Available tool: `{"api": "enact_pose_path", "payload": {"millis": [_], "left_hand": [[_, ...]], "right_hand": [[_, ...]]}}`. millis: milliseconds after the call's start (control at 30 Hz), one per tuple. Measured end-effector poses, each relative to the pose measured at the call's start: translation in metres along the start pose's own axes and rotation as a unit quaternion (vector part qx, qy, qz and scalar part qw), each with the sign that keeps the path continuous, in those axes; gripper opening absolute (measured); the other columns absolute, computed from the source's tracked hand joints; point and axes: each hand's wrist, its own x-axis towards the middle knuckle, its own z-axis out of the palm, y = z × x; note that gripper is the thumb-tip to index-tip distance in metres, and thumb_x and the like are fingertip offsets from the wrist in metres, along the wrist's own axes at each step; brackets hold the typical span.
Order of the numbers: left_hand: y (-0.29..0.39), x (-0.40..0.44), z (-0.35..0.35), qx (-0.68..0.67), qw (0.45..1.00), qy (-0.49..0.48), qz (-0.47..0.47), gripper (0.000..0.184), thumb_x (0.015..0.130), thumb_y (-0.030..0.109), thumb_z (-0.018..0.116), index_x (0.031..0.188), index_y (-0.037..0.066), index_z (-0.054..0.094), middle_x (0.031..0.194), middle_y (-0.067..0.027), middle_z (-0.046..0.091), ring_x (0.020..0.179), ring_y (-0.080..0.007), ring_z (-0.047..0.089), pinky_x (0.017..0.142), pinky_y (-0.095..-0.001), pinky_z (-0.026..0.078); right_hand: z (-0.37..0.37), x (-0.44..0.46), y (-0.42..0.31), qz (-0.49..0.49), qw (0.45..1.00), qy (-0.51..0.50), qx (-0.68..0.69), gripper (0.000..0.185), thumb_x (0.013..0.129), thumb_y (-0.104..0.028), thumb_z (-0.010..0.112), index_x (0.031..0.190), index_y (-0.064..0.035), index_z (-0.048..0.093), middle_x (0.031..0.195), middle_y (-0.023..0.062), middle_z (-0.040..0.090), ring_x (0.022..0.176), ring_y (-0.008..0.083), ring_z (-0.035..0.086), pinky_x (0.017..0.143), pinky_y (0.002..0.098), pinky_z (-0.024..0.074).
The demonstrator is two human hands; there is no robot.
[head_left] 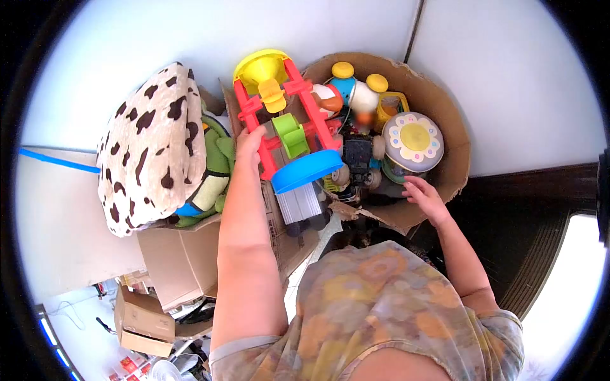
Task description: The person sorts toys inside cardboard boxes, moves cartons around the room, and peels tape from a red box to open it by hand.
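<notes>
My left hand [250,143] grips the red side frame of a sand wheel toy [260,166], which has a yellow funnel at the top, a green paddle wheel and a blue tray at its base. The toy is held tilted over the left edge of a round-sided cardboard box [455,130]. My right hand [424,198] is open at the box's front right rim, fingers slightly curled. Nearest to it is a round grey toy with a flower-shaped top [414,141]. A black toy vehicle [358,155] with thick wheels lies left of that.
In the box are also a blue and white toy figure [362,96] and a yellow toy piece [392,106]. At left, a spotted blanket [149,149] and a green plush toy [222,152] fill another carton [181,260]. A smaller carton [145,317] stands lower left.
</notes>
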Motion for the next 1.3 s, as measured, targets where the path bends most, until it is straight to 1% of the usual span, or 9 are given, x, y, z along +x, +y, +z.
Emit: {"api": "enact_pose_path", "payload": {"millis": [167,267,467,733,833,900,1000,1133,1300], "left_hand": [[0.026,0.003,0.011,0.159,0.985,0.041,0.046,0.028,0.065,0.008,0.060,0.092,0.001,0.056,0.081,-0.0069,0.058,0.071,-0.0176,0.056,0.064,-0.0299,0.044],[0.025,0.014,0.009,0.291,0.948,0.079,0.102,0.032,0.063,0.013,0.061,0.092,-0.001,0.056,0.082,-0.0127,0.059,0.075,-0.0238,0.058,0.069,-0.0334,0.044],[0.019,0.001,0.018,0.513,0.809,0.201,0.206,0.054,0.063,0.031,0.066,0.104,0.000,0.048,0.090,-0.0215,0.056,0.085,-0.0368,0.054,0.076,-0.0426,0.043],[0.049,-0.021,0.041,0.611,0.712,0.231,0.256,0.061,0.067,0.038,0.064,0.108,-0.003,0.045,0.092,-0.0227,0.055,0.087,-0.0364,0.053,0.078,-0.0411,0.042],[0.051,-0.020,0.040,0.613,0.718,0.238,0.226,0.063,0.068,0.038,0.064,0.110,-0.004,0.044,0.093,-0.0236,0.055,0.088,-0.0374,0.052,0.078,-0.0413,0.041],[0.050,-0.024,0.043,0.618,0.717,0.242,0.213,0.063,0.069,0.038,0.063,0.112,-0.002,0.042,0.106,-0.0217,0.049,0.099,-0.0348,0.047,0.082,-0.0404,0.039],[0.050,-0.034,0.045,0.709,0.629,0.247,0.202,0.064,0.070,0.039,0.063,0.117,0.001,0.039,0.123,-0.0122,0.034,0.113,-0.0277,0.032,0.091,-0.0385,0.031],[0.041,-0.036,0.032,0.744,0.576,0.216,0.260,0.060,0.071,0.035,0.063,0.115,0.001,0.041,0.122,-0.0106,0.036,0.112,-0.0256,0.033,0.090,-0.0376,0.029],[0.047,-0.030,0.035,0.819,0.499,0.166,0.229,0.060,0.074,0.037,0.059,0.117,-0.001,0.039,0.122,-0.0088,0.035,0.113,-0.0232,0.032,0.089,-0.0369,0.030]], "right_hand": [[-0.005,-0.008,0.006,0.009,1.000,0.011,0.000,0.041,0.083,-0.030,0.050,0.113,-0.0016,0.047,0.099,0.0083,0.055,0.086,0.0143,0.054,0.072,0.0260,0.0423],[-0.010,-0.008,0.013,0.018,1.000,-0.011,-0.010,0.040,0.085,-0.031,0.048,0.113,-0.0023,0.047,0.105,0.0076,0.052,0.089,0.0145,0.053,0.076,0.0258,0.0417],[-0.014,-0.013,0.017,0.018,1.000,0.002,-0.009,0.039,0.085,-0.031,0.048,0.111,-0.0018,0.049,0.102,0.0067,0.054,0.088,0.0141,0.053,0.075,0.0260,0.0421],[-0.018,-0.010,0.021,0.022,1.000,-0.003,-0.003,0.039,0.084,-0.032,0.049,0.110,-0.0026,0.050,0.101,0.0050,0.054,0.088,0.0132,0.053,0.075,0.0250,0.0421],[-0.016,-0.011,0.014,0.031,0.999,0.003,-0.007,0.039,0.084,-0.033,0.049,0.110,-0.0028,0.050,0.101,0.0044,0.054,0.088,0.0124,0.053,0.075,0.0242,0.0419],[-0.014,-0.010,0.016,0.013,0.999,0.030,0.010,0.039,0.082,-0.030,0.052,0.106,0.0002,0.052,0.093,0.0064,0.057,0.081,0.0124,0.054,0.072,0.0249,0.0421],[-0.014,-0.012,0.015,0.010,0.999,0.026,0.018,0.039,0.082,-0.030,0.052,0.106,0.0004,0.052,0.095,0.0070,0.057,0.083,0.0134,0.054,0.074,0.0259,0.0421],[-0.018,-0.011,0.018,0.013,0.999,0.036,0.018,0.039,0.082,-0.029,0.052,0.106,0.0007,0.052,0.095,0.0072,0.057,0.085,0.0134,0.054,0.076,0.0260,0.0418],[-0.022,-0.010,0.019,0.017,1.000,0.007,-0.025,0.040,0.085,-0.033,0.047,0.110,-0.0028,0.050,0.100,0.0055,0.055,0.090,0.0130,0.053,0.076,0.0250,0.0414]]}}
